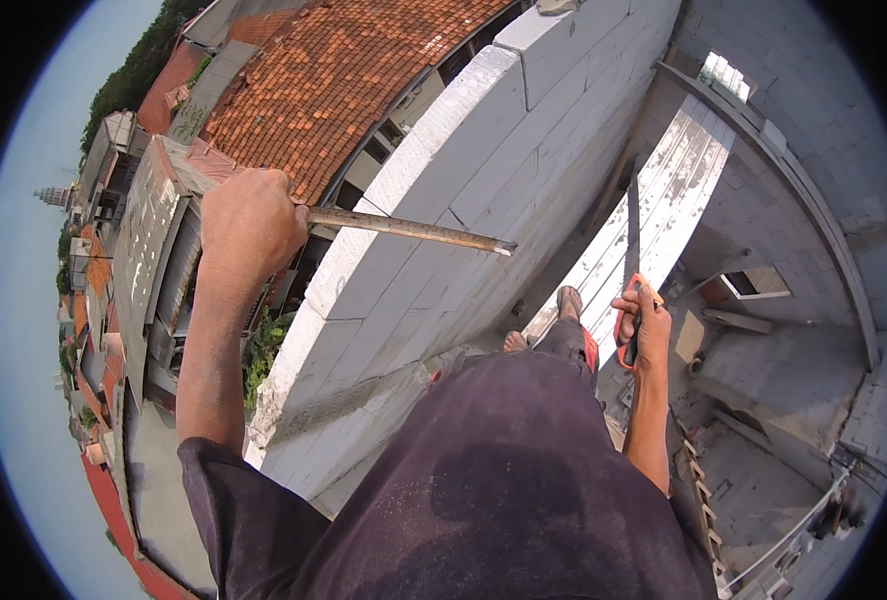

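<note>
Orange-tiled roofs (334, 95) spread out at 11 o'clock, beyond a pale block wall (484, 160) whose ragged top edge curves from 12 o'clock down to 8. At 2 o'clock, long whitish boards (679, 190), scuffed with grey, slope away over the building's unfinished interior; two feet (570, 302) show near their lower end, between 3 and 4 o'clock. The left hand (254, 225), at 10 o'clock, is curled into a tight fist around one end of a narrow brown strip (414, 228), whose free end reaches just above the centre, in front of the wall. At 3 o'clock, the right hand (646, 325) has its fingers wrapped round the orange-and-black handle of a handsaw (633, 235), its dark blade pointing toward 12 o'clock across the boards.
</note>
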A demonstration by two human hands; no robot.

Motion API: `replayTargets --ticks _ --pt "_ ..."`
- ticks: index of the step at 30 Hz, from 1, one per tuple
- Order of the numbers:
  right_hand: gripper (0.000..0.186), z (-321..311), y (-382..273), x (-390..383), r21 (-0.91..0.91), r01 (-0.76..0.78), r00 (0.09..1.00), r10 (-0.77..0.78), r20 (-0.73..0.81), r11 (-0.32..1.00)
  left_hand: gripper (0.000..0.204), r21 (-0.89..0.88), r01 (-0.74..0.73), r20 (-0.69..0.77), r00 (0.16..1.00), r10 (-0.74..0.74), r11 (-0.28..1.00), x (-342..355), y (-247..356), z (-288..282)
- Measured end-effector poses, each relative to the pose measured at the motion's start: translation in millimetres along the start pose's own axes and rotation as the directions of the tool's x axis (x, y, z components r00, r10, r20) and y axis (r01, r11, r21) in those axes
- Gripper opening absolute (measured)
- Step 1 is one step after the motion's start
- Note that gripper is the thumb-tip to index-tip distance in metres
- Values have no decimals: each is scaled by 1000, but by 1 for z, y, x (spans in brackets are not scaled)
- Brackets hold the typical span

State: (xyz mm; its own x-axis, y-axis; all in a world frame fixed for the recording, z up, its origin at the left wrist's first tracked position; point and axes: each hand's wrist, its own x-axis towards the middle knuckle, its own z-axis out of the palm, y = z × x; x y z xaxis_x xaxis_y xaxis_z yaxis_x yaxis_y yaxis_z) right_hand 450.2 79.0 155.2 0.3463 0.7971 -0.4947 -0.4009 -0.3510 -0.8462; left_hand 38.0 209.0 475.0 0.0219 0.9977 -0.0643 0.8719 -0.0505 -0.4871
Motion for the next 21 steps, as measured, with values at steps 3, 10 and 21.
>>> replayTargets --ticks 3,10,21 --pt "52 -10 12 10 -62 -30 999 28 -18 998 26 159 12 -26 1000 -8 987 9 -32 -8" --pt "51 -32 55 17 -41 -105 985 98 -144 994 13 334 -137 -17 988 151 932 42 -45 9" --pt "49 -61 109 3 -66 -186 969 172 -178 980 13 411 -184 58 983 176 893 76 -24 5"
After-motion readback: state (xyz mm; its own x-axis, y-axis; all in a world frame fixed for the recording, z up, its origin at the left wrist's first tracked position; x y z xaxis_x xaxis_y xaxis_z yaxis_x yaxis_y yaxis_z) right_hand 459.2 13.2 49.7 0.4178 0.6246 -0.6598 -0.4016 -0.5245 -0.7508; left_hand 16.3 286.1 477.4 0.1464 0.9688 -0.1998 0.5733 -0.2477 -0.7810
